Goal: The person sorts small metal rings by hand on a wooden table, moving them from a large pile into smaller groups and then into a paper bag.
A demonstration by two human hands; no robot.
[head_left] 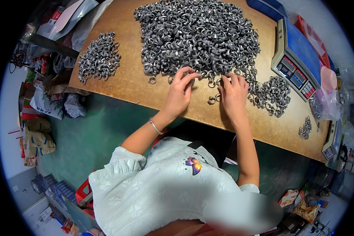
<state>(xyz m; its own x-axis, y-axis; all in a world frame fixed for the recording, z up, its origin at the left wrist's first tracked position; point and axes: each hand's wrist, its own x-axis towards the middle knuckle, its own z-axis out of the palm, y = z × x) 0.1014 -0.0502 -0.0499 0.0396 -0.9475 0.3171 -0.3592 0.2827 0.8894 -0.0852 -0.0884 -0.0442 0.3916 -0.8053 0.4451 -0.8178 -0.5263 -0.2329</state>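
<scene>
A large heap of grey metal rings (196,35) covers the far middle of the table. At its near edge, my left hand (179,93) has bent fingers reaching toward the rings, its thumb apart from them and nothing visible in it. My right hand (234,95) is a little to the right, its fingers curled down over rings at the heap's edge. What lies under those fingertips is partly hidden. Beside my right thumb lie a few loose rings (212,100). A single ring (152,80) rests left of my left hand.
Smaller ring piles lie at the left (100,57) and right (277,94), with a small cluster (305,128) near the right corner. A blue-topped weighing scale (299,55) stands on the right; a second scale (332,143) is at the corner. A blue tray (267,7) sits behind.
</scene>
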